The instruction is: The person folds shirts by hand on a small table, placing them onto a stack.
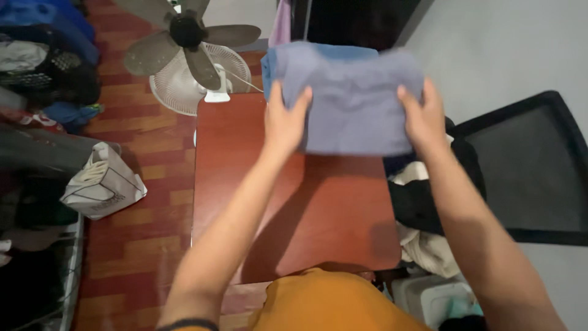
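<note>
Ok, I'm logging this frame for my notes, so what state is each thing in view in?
Blue-grey cloth: folded, held at the table's far end.
Left hand: fingers closed on the cloth's left edge.
Right hand: fingers closed on its right edge.
Table: near part bare.
Fan: on the floor, front grille off.
White bag: lying on the floor.
Clothes pile: heaped, unfolded.

Your left hand (285, 125) and right hand (422, 119) grip the near edge of a folded blue-grey towel (352, 98) at the far end of the reddish counter (306, 208), a fan (187, 55) beyond.
</note>
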